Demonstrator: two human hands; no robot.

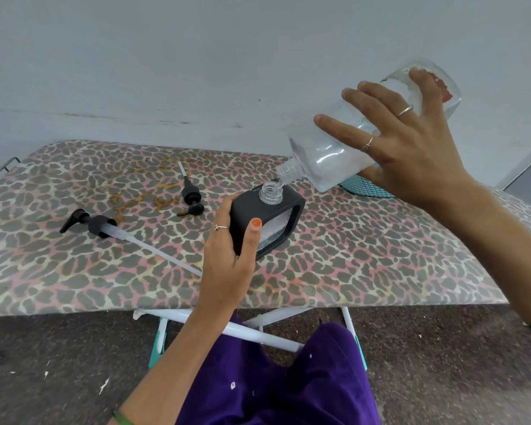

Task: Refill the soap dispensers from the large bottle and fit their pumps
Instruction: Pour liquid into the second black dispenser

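Dispenser clasped in left grip, large bottle tilted in right grip, above its neck.

Two pumps block board's left; right half bare.

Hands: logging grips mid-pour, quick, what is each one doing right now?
Left hand: closed around the black dispenser, steadying it on the board.
Right hand: gripping the large clear bottle, tipped over the dispenser's neck.
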